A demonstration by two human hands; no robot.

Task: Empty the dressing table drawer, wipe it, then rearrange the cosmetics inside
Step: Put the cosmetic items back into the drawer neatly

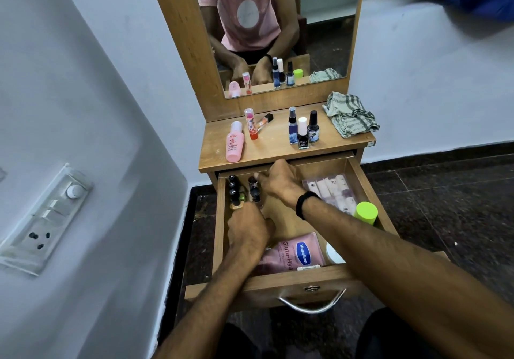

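The wooden drawer (370, 189) stands pulled out with both my hands inside it. My right hand (278, 182) reaches to the back left and pinches a dark-capped small bottle (253, 189). My left hand (249, 229) has curled fingers low at the left side, beside several dark small bottles (233, 189); what it holds is hidden. Also in the drawer lie a pink Vaseline tube (299, 251), a clear pack of white sachets (331, 189), a lime-green capped container (366, 213) and a white jar (333, 254).
On the tabletop (275, 150) are a pink bottle (235, 143), a red-based stick (251, 123), a small clear bottle lying down (264, 121), three dark-capped bottles (303, 130) and a checked cloth (350, 118). A mirror (278, 24) rises behind. The wall with a switchboard (44, 219) is left.
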